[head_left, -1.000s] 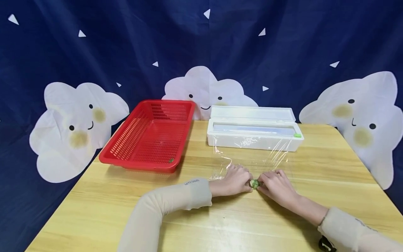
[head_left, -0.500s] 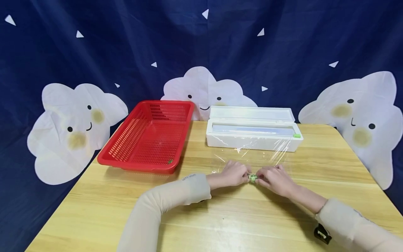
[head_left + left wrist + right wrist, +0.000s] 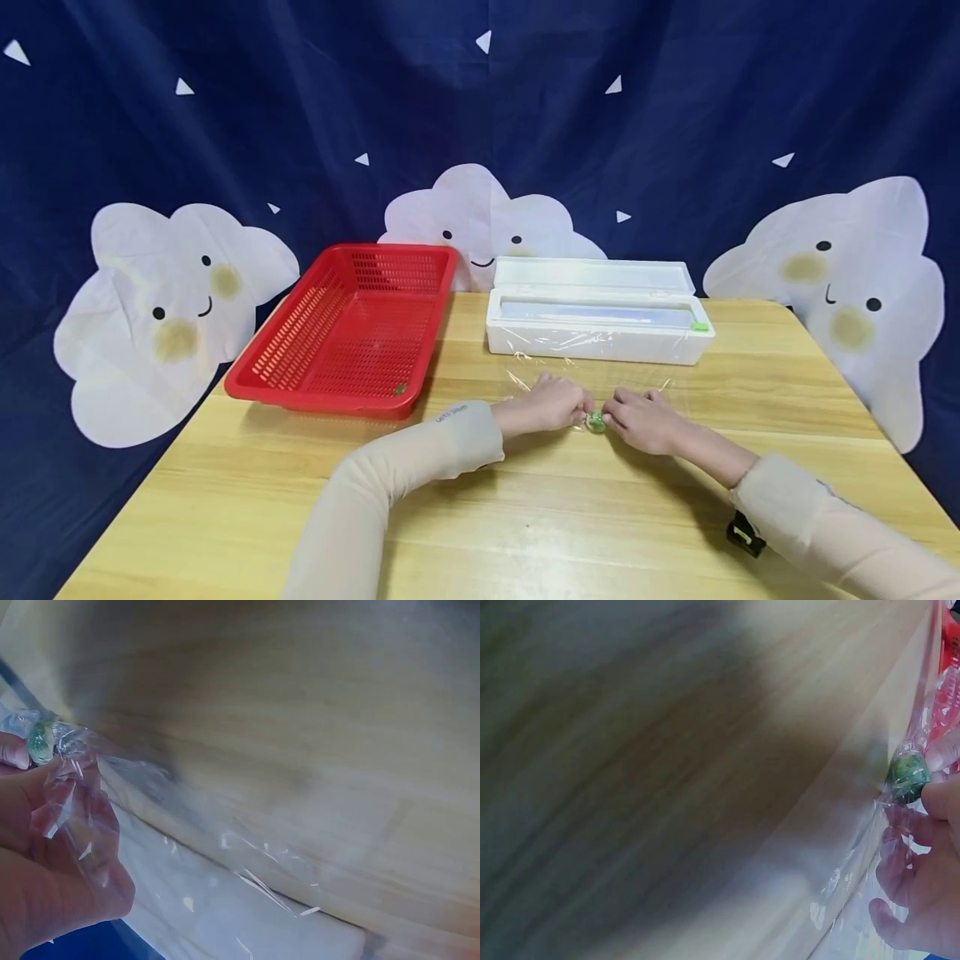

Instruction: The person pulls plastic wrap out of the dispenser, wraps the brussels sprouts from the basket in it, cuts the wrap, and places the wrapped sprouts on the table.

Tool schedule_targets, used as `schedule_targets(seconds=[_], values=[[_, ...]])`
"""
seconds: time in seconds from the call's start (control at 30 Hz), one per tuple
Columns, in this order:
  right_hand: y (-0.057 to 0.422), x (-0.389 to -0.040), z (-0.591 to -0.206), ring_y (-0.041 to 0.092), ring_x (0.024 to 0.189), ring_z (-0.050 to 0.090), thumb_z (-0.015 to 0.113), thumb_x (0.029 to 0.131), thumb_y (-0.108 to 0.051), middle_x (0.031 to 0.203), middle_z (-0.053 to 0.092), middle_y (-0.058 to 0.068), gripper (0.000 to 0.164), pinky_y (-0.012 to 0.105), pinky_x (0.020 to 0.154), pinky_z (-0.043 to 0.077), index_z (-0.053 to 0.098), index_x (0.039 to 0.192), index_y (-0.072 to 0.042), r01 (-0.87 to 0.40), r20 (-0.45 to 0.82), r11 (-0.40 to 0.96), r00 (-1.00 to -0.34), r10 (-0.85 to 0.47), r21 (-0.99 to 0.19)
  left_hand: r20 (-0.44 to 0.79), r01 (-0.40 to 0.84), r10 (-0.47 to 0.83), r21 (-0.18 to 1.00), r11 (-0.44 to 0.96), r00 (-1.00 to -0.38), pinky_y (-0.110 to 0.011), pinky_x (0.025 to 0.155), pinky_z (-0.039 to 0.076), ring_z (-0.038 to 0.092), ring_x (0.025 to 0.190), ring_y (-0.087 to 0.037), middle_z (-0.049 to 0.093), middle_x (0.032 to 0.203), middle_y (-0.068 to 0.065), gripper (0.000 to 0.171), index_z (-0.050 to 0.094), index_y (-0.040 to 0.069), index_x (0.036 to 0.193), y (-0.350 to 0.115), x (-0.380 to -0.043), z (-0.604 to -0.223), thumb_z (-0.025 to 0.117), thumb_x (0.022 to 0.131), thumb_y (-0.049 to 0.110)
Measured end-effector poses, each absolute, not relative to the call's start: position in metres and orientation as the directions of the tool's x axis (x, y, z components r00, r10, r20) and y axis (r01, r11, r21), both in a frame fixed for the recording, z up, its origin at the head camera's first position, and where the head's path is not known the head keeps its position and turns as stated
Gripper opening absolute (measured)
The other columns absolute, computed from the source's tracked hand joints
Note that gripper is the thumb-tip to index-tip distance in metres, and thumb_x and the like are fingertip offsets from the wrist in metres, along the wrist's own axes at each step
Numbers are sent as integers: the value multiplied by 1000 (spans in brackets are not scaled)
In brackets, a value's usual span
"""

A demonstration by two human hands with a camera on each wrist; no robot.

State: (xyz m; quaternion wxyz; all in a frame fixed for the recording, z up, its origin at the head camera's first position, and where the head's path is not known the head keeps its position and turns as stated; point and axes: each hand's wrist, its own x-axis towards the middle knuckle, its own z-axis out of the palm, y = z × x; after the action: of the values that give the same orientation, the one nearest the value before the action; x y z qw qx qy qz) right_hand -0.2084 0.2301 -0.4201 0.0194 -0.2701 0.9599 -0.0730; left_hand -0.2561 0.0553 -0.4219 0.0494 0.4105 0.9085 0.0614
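Note:
In the head view, a small green vegetable piece (image 3: 596, 422), wrapped in clear cling film (image 3: 517, 379), lies between the two hands. My left hand (image 3: 558, 402) pinches the film at the piece's left side. In the left wrist view, crumpled film hangs across that hand's curled fingers (image 3: 105, 832), close to the green piece (image 3: 40, 742). From the other side, my right hand (image 3: 641, 421) pinches the film against the piece. The right wrist view shows the green piece (image 3: 909, 778) at the fingertips, tightly covered in shiny film. Which layers each fingertip holds is hidden.
Behind the hands stands a white cling film dispenser box (image 3: 600, 344), lid raised, with a green slider (image 3: 700, 327) at its right end. Film runs from it toward the hands. A red perforated basket (image 3: 352, 333) with a small green scrap (image 3: 401, 389) stands left on the wooden table (image 3: 525, 525).
Both hands have moved slightly away from me and to the left, toward the dispenser, turning the green piece in the film. The film between hands and box has shortened.

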Motion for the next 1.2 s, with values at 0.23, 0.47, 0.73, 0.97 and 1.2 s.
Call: schedule_targets(seconds=[0.23,0.47,0.73,0.97,1.2], values=[[230,-204,-423,12,70,45,52,90,-22,75,45,-4,16,45,71,37,64,87,-13,-469,87,872,-883,-461,-142,42,698,699,126,705,-714,-29,79,35,53,87,-11,65,94,8,14,70,25,97,54,-240,-415,59,87,24],[230,-203,-422,18,73,48,58,87,-21,76,48,-2,14,42,67,35,67,85,-11,-437,174,886,-895,-411,-154,60,746,743,64,663,-666,-26,77,31,50,91,-11,63,106,7,25,66,26,109,57,-228,-413,62,85,22],[226,-204,-421,20,75,52,76,71,-22,78,58,-1,18,48,74,41,64,80,-12,-545,277,835,-816,-508,-72,54,719,717,78,691,-695,-24,72,28,50,88,-10,63,102,9,29,66,26,110,56,-230,-416,65,82,22],[231,-205,-434,17,73,51,79,66,-23,78,59,-4,25,44,74,38,63,81,-12,-526,288,845,-827,-483,-93,54,708,709,141,692,-704,-22,69,24,49,81,-8,66,101,11,27,67,27,107,57,-235,-419,68,80,21],[233,-206,-444,17,71,51,77,69,-24,76,58,-4,22,38,69,36,63,82,-13,-497,308,866,-834,-457,-63,30,689,696,181,702,-717,-23,70,24,47,77,-6,67,94,14,27,69,28,101,61,-242,-421,73,75,24]])
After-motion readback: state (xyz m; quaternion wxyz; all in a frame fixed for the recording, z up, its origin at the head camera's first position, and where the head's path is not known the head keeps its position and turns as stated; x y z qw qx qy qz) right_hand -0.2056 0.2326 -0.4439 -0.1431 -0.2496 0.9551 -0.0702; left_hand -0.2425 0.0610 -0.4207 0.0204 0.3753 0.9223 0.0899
